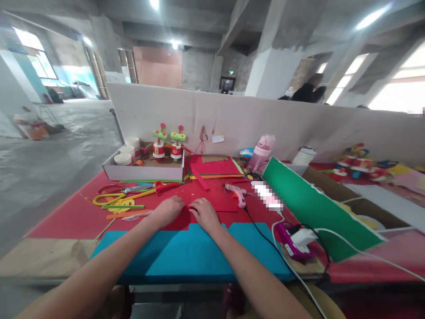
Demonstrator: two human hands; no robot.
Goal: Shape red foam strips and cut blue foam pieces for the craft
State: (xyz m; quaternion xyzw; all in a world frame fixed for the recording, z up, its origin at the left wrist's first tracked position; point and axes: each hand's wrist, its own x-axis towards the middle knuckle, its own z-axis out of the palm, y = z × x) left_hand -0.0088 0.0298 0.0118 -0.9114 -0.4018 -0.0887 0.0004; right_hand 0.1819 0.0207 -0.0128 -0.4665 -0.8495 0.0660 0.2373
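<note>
1. Lying nearest is a blue sheet.
2. Just beyond, the left grip and right grip, half curled, are at red paper; any hold cannot be told.
3. The paper seems light, bendy, easily creased, best pinched along its edges.

Near the pale partition, a pink bottle. Closer, at right, a purple power strip with a white adapter on it. Beyond the partition, a concrete column, a person in dark clothes, a lit green sign. Overhead, glowing lamps; far left, a bright window, grey floor.
</note>
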